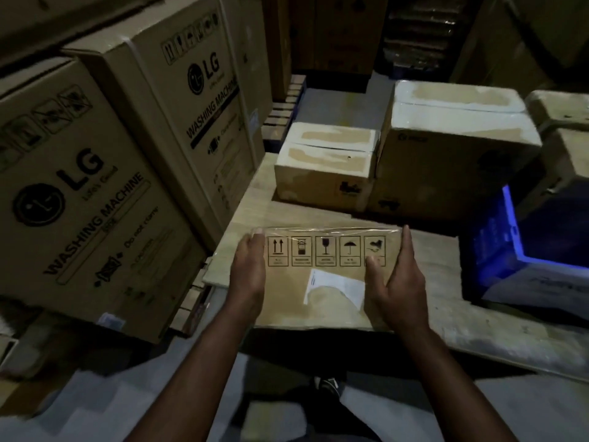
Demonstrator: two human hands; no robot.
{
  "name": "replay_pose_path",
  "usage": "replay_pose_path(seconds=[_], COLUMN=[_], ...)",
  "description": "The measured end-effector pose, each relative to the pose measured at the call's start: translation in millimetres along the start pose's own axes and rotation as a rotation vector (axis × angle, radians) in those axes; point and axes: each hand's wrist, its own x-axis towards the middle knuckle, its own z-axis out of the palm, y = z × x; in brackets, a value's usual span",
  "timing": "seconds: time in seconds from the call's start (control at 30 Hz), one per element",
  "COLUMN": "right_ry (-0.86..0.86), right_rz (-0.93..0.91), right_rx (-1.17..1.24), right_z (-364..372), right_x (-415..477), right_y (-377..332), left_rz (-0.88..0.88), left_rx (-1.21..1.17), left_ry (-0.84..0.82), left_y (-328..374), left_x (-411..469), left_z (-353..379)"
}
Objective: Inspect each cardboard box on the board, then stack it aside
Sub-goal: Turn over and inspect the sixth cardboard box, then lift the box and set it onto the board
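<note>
Matt cardboard box (pixel 322 282), glossy tape; wooden board (pixel 446 282).

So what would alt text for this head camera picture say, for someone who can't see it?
A left hand and right hand hold a cardboard box by its ends over a board; its face shows handling symbols and a white label. Two taped boxes sit farther back on the board, washing-machine cartons at left.
</note>
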Motion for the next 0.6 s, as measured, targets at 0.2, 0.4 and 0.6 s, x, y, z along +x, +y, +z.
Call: replay_pose_path(seconds=[0.2,0.4,0.6], right_ry=[-0.01,-0.06,0.041], right_rz=[0.125,0.401,0.675], right_rx=[0.07,0.128,0.32], right_z=[-10.1,-7.5,4.2], right_x=[-82.8,-146.7,-151.1], right_y=[18.7,41.8,65.6], left_rz=[-0.146,-0.139,-0.164], left_rx=[-0.154,-0.038,0.161], left_ry=[-0.207,-0.251,-0.289], left_y=[-58.8,-110.8,-155.0], left_x=[-72.1,-116.5,-122.5], left_z=[-24.9,-27.5,-6.1])
